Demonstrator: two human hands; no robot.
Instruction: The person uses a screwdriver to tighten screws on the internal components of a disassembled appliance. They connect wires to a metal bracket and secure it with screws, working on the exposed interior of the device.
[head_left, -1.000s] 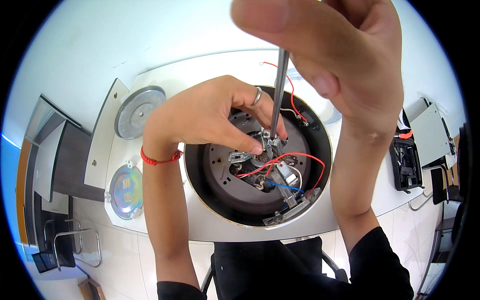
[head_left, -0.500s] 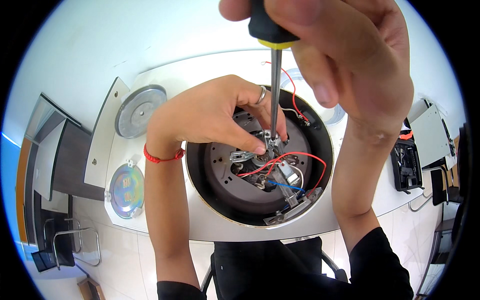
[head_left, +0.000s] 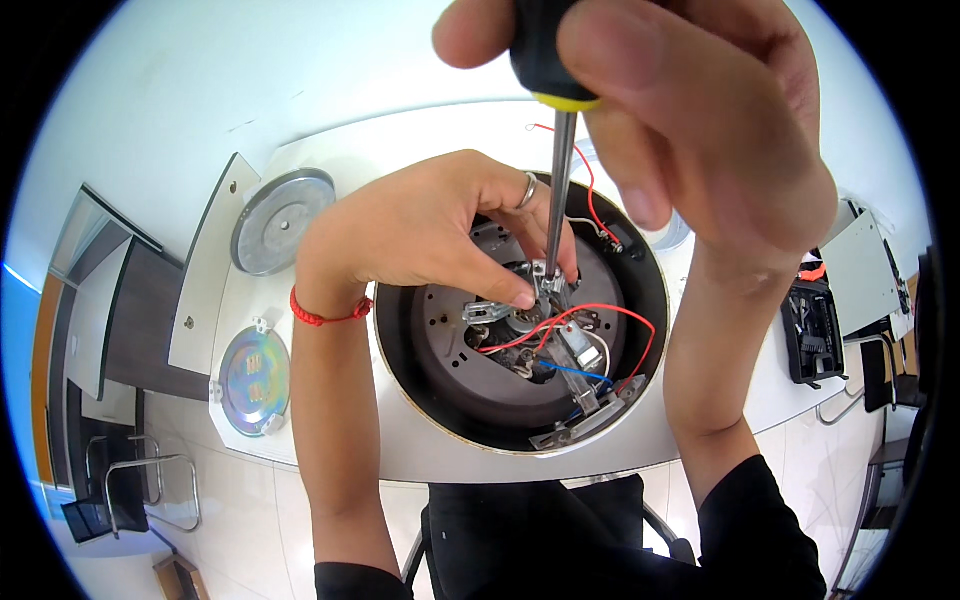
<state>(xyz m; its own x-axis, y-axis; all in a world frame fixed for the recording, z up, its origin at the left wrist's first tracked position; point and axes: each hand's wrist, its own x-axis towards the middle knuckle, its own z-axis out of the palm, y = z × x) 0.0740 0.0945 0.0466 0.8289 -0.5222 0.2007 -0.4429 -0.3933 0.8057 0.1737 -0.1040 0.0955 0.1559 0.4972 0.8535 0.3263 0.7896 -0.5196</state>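
My right hand (head_left: 705, 120) is closed around the black and yellow handle of a screwdriver (head_left: 560, 190), which stands nearly upright. The shaft runs down to a metal bracket (head_left: 545, 280) in the middle of a round dark appliance housing (head_left: 400, 370); whether the tip sits in a screw I cannot make out. My left hand (head_left: 430, 220) reaches in from the left, thumb and fingers pinching the bracket beside the tip. Red wires (head_left: 615, 308), a blue wire (head_left: 575, 370) and a small white-and-silver block (head_left: 578, 345) lie to the right of the bracket.
The housing rests on a white table (head_left: 430, 465). To its left are a round grey metal lid (head_left: 283, 222) and a shiny iridescent disc (head_left: 255, 380) with white tabs. At right is a black tool case (head_left: 812, 330). A transparent ring-shaped piece (head_left: 675, 235) lies behind the housing.
The screwdriver handle and my right hand have shifted slightly to the right and down, with the tip still at the bracket. My left hand keeps its pinch.
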